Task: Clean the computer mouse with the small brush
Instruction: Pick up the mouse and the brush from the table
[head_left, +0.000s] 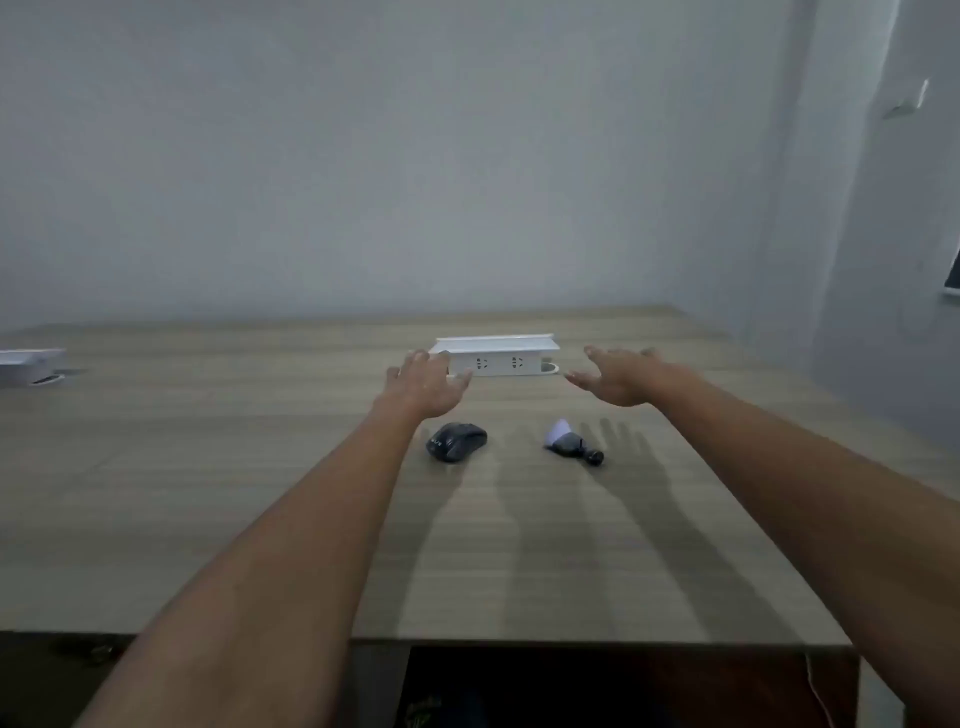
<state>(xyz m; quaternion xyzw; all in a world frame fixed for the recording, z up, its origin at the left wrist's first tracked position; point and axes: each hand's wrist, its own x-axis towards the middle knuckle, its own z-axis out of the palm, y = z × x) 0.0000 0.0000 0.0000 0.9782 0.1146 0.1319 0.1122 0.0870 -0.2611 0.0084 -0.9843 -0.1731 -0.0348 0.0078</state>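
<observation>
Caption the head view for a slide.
Both open hands, left hand and right hand, hover above black computer mouse and small brush.

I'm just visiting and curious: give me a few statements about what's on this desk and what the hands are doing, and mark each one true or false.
1. The computer mouse lies on the wooden desk with no hand touching it. True.
2. The right hand is holding the small brush. False: the brush lies on the desk, and that hand is open above it.
3. The mouse is to the left of the brush. True.
4. The left hand is closed in a fist. False: its fingers are spread open.
5. A white power strip sits on the desk beyond both hands. True.
</observation>
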